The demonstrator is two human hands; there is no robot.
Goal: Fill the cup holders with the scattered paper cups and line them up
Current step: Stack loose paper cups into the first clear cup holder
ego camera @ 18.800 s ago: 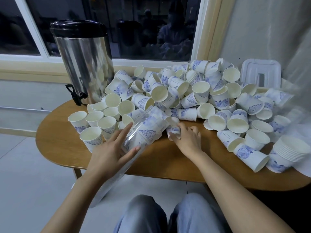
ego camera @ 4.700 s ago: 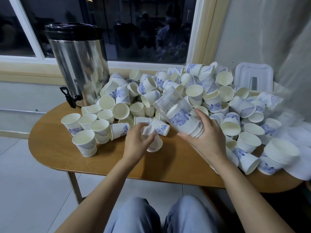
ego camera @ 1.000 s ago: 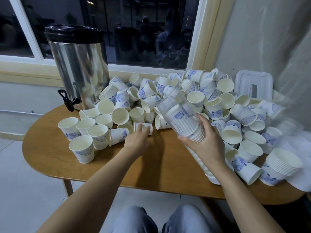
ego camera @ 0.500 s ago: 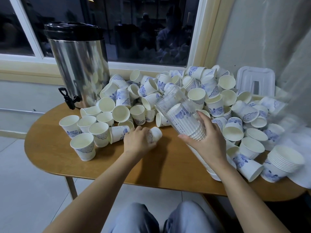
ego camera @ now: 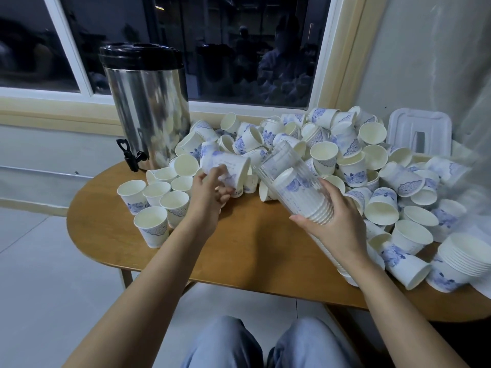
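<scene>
My right hand [ego camera: 336, 227] grips a clear plastic cup holder tube [ego camera: 281, 166] that lies tilted over the table, a stack of white and blue paper cups [ego camera: 305, 197] nested inside it. My left hand [ego camera: 207, 192] holds a single paper cup [ego camera: 228, 168] on its side, lifted off the table just left of the tube's open end, its mouth facing right. A big heap of loose paper cups [ego camera: 345, 155] covers the back and right of the wooden table [ego camera: 252, 248].
A steel drinks urn [ego camera: 144, 104] with a black tap stands at the back left. Several upright cups [ego camera: 154, 200] stand in a group on the left. A stack of nested cups [ego camera: 457, 261] lies at the right edge, and a white plastic lid [ego camera: 419, 131] leans on the wall.
My left hand has picked a cup up from the table and raised it toward the tube's open end. My right hand has kept hold of the tube.
</scene>
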